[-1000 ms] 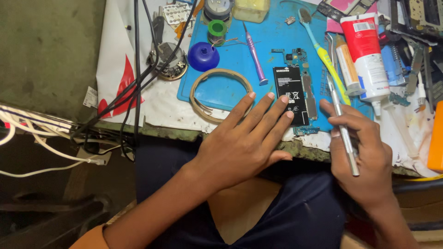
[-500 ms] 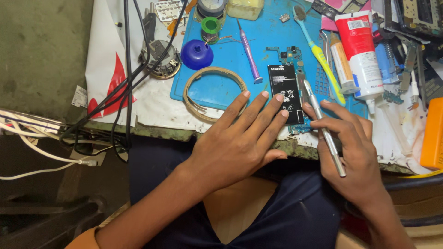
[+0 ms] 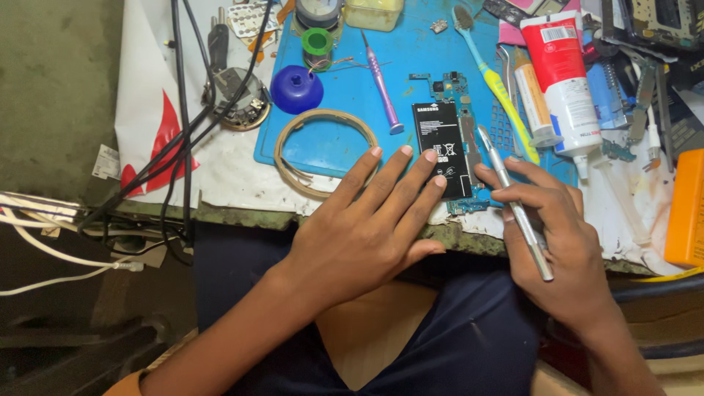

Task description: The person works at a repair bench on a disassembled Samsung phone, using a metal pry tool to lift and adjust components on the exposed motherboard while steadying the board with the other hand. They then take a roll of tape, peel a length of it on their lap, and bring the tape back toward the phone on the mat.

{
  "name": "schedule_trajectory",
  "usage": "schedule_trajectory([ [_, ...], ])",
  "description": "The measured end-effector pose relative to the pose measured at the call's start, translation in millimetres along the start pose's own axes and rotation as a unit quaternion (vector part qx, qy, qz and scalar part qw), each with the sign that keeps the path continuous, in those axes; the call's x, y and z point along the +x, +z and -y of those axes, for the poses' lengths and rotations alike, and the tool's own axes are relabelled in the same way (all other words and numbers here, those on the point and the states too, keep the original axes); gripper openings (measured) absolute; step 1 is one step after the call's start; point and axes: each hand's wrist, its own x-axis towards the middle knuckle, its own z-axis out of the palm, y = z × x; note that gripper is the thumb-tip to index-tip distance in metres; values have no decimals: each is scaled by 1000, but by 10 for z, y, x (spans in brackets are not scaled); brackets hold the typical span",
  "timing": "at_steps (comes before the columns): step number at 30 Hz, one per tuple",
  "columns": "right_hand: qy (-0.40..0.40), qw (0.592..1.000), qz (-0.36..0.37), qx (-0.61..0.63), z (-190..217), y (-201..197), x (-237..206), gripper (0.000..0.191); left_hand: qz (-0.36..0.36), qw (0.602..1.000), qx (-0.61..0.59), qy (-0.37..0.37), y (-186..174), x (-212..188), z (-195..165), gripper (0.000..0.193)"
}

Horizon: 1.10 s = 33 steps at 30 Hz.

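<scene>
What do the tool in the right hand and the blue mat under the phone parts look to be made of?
The tool in the right hand looks like bare metal: slim, silvery, with bright glints along its shaft. The blue mat looks like soft rubber or silicone: matte, evenly coloured, with rounded corners and a moulded grid near its right side. Neither is certain from look alone.

A flat black rectangular phone battery [image 3: 441, 149] lies beside a green circuit board [image 3: 469, 150] on a blue rubber work mat [image 3: 345, 139]. The slim metal tweezers [image 3: 515, 207] are silver. A dark blue plastic funnel [image 3: 296, 89] sits near a green spool [image 3: 317, 40]. The thin screwdriver [image 3: 382, 81] is purple, the toothbrush [image 3: 496, 84] yellow and light blue, and the glue tube [image 3: 562, 77] red and white. The desk [image 3: 242, 165] cover is white with a red patch.
</scene>
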Motion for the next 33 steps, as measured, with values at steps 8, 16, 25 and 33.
schedule_trajectory([
  [8,119,982,-27,144,-25,-29,-24,23,6,1000,7,2,24,33,-16,64],
  [16,-13,998,-61,24,-53,7,-66,20,12,1000,2,0,42,46,-8,64],
  [25,-71,993,-81,-49,-24,77,-30,25,10,1000,-3,-1,53,29,20,66],
  [33,-75,993,-46,-73,-56,90,-18,28,10,1000,-10,-5,35,27,26,67],
])
